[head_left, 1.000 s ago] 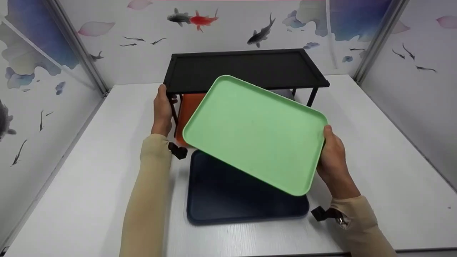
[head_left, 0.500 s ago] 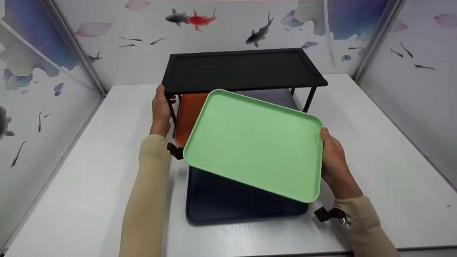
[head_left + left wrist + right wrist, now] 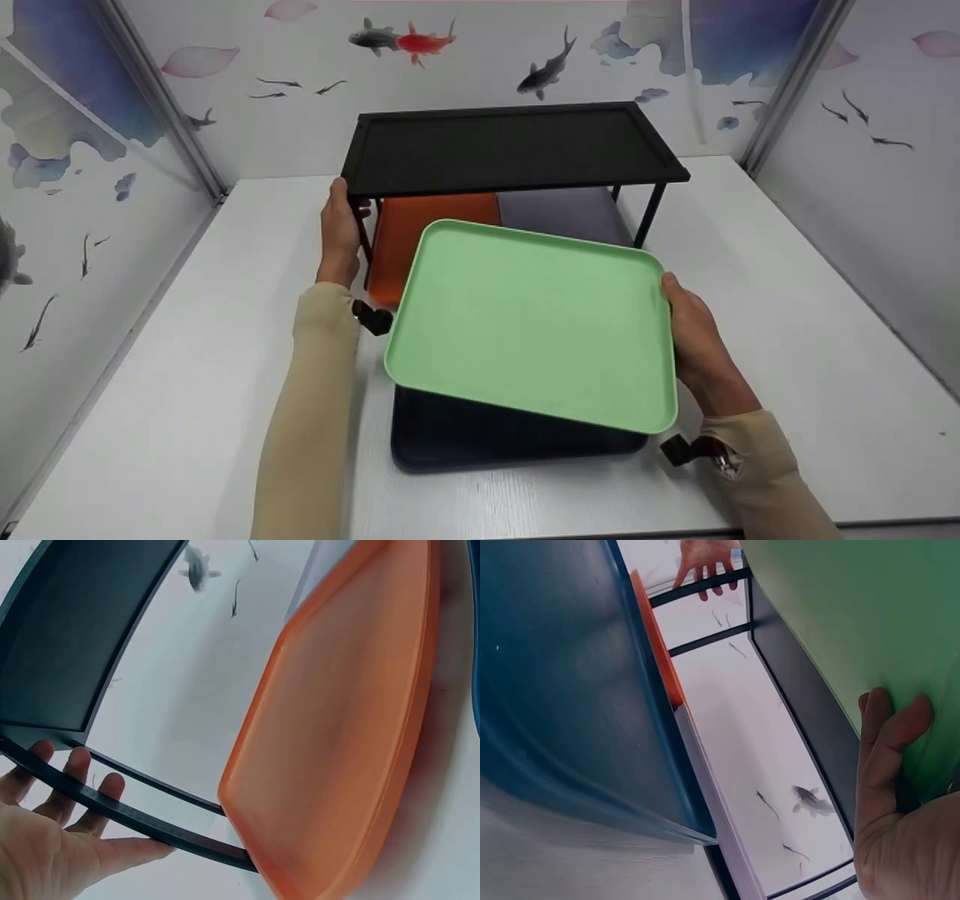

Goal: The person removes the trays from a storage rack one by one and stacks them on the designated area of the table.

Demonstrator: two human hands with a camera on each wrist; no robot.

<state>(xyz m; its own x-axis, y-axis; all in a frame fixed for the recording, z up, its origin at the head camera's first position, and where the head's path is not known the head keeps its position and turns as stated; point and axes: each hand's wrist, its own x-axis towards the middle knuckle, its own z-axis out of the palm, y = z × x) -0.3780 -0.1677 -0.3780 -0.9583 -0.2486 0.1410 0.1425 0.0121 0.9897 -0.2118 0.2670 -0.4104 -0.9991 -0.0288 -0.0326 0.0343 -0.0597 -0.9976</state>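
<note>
My right hand (image 3: 697,337) holds a light green tray (image 3: 532,322) by its right edge, thumb on the upper rim. In the right wrist view several fingers press against the tray's underside (image 3: 832,622). The tray hangs tilted above a navy blue tray (image 3: 487,435) and hides most of it. My left hand (image 3: 341,236) grips the front left leg of a black rack (image 3: 517,150); fingertips show past the leg (image 3: 135,817) in the left wrist view. Below the rack top, an orange tray (image 3: 435,210) and a grey-purple tray (image 3: 562,210) sit side by side.
Everything stands on a white table (image 3: 795,360). Behind it rises a white wall (image 3: 300,135) printed with fish, and similar panels enclose the left and right sides. The rack's right front leg (image 3: 649,215) stands behind the green tray.
The green tray has come lower and nearer the front, and turned closer to level with the navy tray. More of the orange and grey-purple trays shows. My left hand stays on the rack leg.
</note>
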